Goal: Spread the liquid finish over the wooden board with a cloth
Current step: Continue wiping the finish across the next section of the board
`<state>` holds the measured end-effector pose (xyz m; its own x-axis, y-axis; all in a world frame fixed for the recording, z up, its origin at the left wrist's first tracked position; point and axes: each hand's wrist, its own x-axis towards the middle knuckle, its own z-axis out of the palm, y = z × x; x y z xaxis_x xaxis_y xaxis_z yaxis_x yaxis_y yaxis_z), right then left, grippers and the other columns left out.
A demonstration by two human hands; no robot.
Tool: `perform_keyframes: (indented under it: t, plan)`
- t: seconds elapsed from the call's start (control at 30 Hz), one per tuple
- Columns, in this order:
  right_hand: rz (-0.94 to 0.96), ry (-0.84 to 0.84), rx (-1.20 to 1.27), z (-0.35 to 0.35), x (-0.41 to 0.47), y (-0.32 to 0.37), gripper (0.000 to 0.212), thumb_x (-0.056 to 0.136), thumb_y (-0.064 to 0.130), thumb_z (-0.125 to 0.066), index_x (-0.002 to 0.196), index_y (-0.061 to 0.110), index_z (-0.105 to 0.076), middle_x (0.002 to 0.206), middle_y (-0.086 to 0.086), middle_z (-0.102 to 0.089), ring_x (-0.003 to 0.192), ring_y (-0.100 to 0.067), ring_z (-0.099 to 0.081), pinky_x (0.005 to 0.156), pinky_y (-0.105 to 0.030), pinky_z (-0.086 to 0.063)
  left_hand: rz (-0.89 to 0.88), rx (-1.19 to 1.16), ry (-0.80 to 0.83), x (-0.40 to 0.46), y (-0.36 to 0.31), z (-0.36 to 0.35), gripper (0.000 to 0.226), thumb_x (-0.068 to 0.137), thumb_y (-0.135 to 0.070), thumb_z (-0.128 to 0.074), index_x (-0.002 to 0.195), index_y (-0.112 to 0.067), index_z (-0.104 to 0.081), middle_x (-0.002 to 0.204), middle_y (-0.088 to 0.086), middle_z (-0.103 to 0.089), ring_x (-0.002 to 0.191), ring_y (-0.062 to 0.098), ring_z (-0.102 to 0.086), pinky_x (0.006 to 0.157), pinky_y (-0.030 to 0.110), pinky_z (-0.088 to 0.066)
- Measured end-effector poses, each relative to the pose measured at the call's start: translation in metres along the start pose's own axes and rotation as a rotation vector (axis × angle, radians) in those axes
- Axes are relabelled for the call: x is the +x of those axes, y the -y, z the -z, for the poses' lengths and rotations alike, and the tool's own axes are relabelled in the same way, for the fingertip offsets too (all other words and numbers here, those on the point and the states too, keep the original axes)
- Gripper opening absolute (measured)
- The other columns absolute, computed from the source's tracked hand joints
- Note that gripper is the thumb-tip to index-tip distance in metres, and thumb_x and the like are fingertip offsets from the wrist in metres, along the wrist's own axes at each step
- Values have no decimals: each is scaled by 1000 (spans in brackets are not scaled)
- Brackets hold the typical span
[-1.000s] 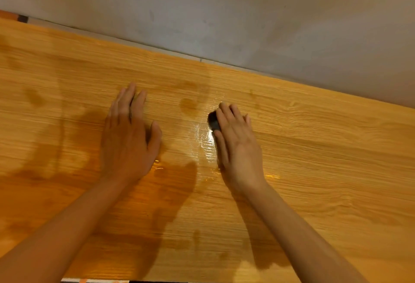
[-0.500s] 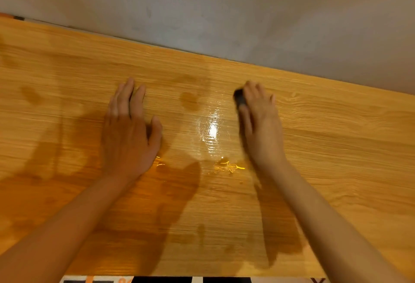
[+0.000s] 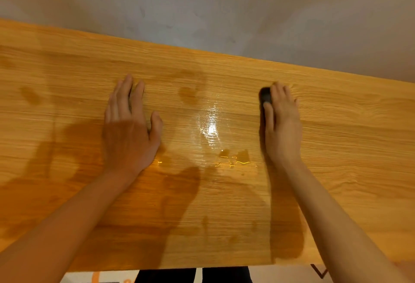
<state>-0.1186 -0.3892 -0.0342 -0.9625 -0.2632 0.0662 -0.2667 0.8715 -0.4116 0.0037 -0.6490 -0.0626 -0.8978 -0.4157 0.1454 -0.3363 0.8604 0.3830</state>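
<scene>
A long wooden board (image 3: 336, 170) fills the view. A glossy wet patch of liquid finish (image 3: 211, 127) shines at its middle, with small amber puddles (image 3: 233, 159) just below it. My left hand (image 3: 130, 134) lies flat on the board, left of the wet patch, fingers together, holding nothing. To the right of the patch my right hand (image 3: 280, 127) presses flat on a dark cloth (image 3: 265, 97). Only the cloth's far-left corner shows beside my fingertips; the rest is hidden under the hand.
A grey wall (image 3: 224, 8) runs right behind the board's far edge. Darker stained spots (image 3: 188, 94) mark the wood left of centre. Below the board's near edge, a patterned floor (image 3: 103, 278) and dark clothing (image 3: 170, 276) show.
My right hand has slid the cloth to the right and away from me, off the wet patch, leaving the glossy area uncovered. The left hand has stayed flat in place.
</scene>
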Motion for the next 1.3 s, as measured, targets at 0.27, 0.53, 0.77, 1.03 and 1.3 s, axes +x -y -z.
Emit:
perform_keyframes:
  t: [0.27, 0.53, 0.77, 1.03, 1.3]
  plan:
    - [44, -32, 32, -22, -34, 47, 43, 105, 21, -37, 146, 8, -40, 155, -4, -34, 148, -20, -21, 123, -36, -10, -20, 15, -35, -1, 2, -2, 59, 100, -30, -38, 150, 0, -40, 161, 21, -34, 151, 38, -30, 122, 49, -25]
    - [-299, -158, 247, 25, -51, -35, 40, 101, 17, -48, 140, 10, -50, 150, -2, -41, 146, -16, -24, 122, -45, -8, -24, -12, -16, -1, 2, -2, 59, 100, -30, -40, 151, -1, -39, 160, 21, -33, 151, 40, -28, 120, 53, -26]
    - [48, -77, 154, -45, -89, 89, 38, 101, 17, -47, 138, 8, -51, 146, -7, -47, 143, -23, -32, 121, -41, -18, -7, 20, -11, -1, 0, 0, 60, 99, -31, -40, 152, -3, -37, 161, 20, -32, 151, 38, -28, 120, 51, -27]
    - [-180, -112, 103, 23, -97, -27, 41, 103, 17, -43, 142, 7, -46, 151, -5, -40, 146, -19, -26, 121, -47, -14, -16, 22, -3, -1, 1, 0, 59, 101, -31, -41, 152, -3, -36, 161, 19, -32, 150, 38, -30, 119, 51, -28]
    - [208, 120, 167, -35, -115, 81, 54, 85, 4, -50, 139, 13, -47, 149, -9, -44, 144, -27, -27, 119, -49, -17, 6, 5, 12, -1, -1, 2, 60, 100, -32, -41, 153, -3, -37, 162, 18, -31, 151, 37, -27, 122, 46, -23]
